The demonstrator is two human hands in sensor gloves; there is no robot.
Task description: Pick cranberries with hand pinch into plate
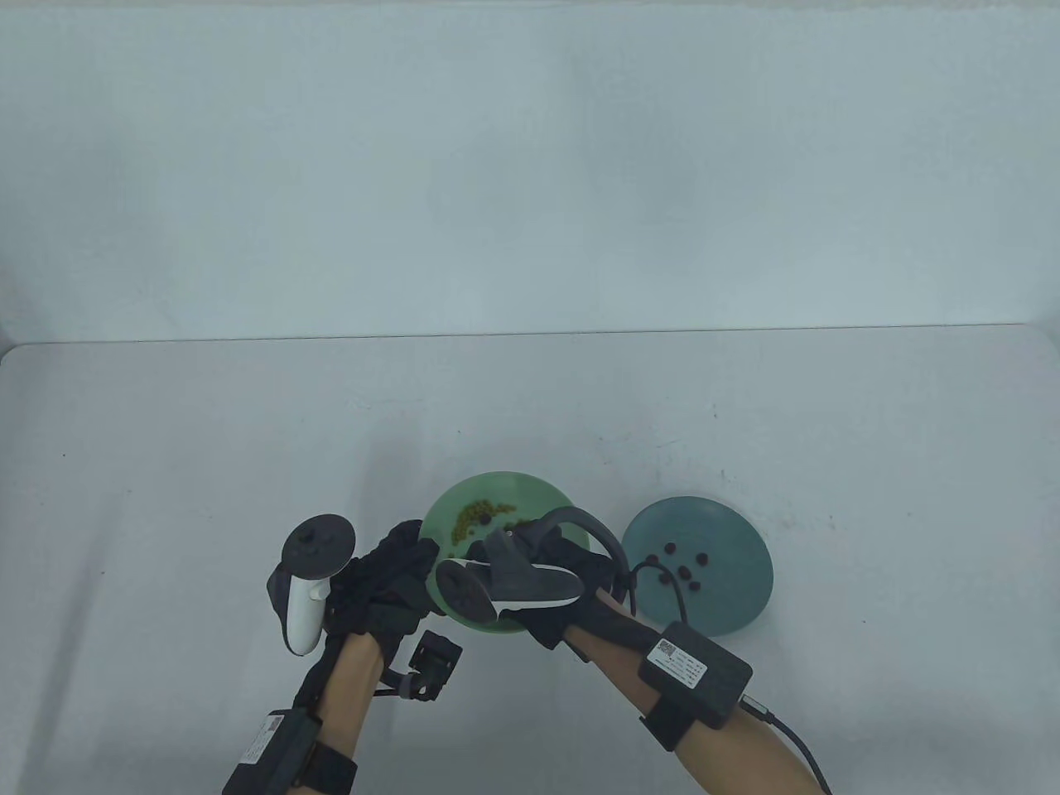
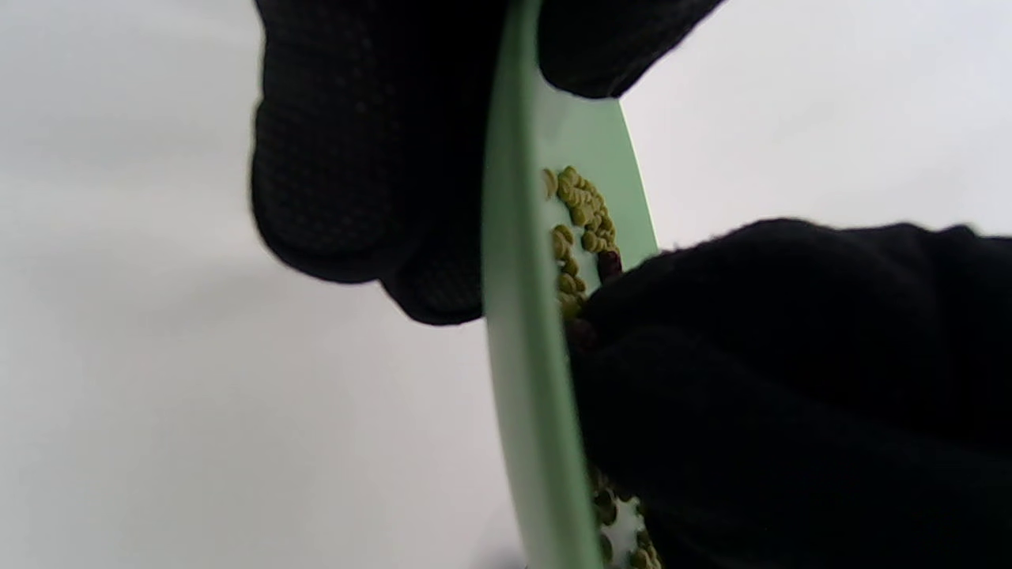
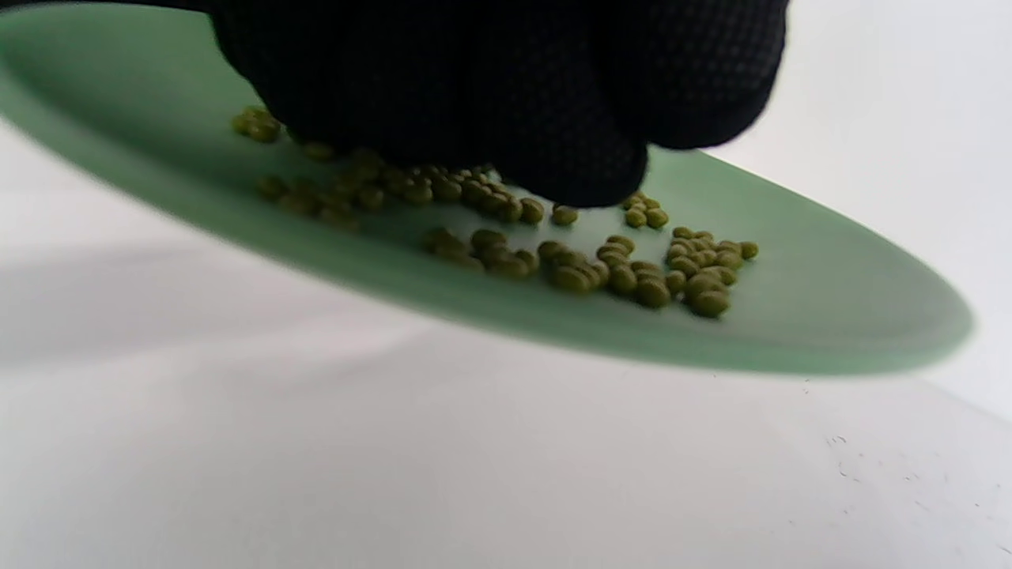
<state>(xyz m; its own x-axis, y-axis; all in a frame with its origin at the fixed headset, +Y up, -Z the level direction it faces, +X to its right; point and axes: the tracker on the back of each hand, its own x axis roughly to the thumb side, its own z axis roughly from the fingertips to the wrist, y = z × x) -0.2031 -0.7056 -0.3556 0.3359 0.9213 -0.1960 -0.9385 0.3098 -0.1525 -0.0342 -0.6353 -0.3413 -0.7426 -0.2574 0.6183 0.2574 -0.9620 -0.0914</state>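
A light green plate (image 1: 497, 484) holds many small green beans (image 3: 632, 269) and a dark cranberry (image 1: 478, 517). My left hand (image 1: 402, 555) grips its left rim (image 2: 522, 356), fingers (image 2: 371, 158) outside and thumb inside. My right hand (image 1: 497, 551) reaches into this plate, its fingertips (image 3: 553, 158) bunched and touching the beans. In the left wrist view a dark red cranberry (image 2: 609, 265) lies right at the right hand (image 2: 791, 379); whether it is pinched is hidden. A teal plate (image 1: 720, 530) to the right holds several cranberries (image 1: 683, 571).
Both plates sit near the front middle of a pale grey table (image 1: 207, 464). A cable and a black box (image 1: 696, 675) are strapped on my right forearm, close to the teal plate's front edge. A wall rises behind the table.
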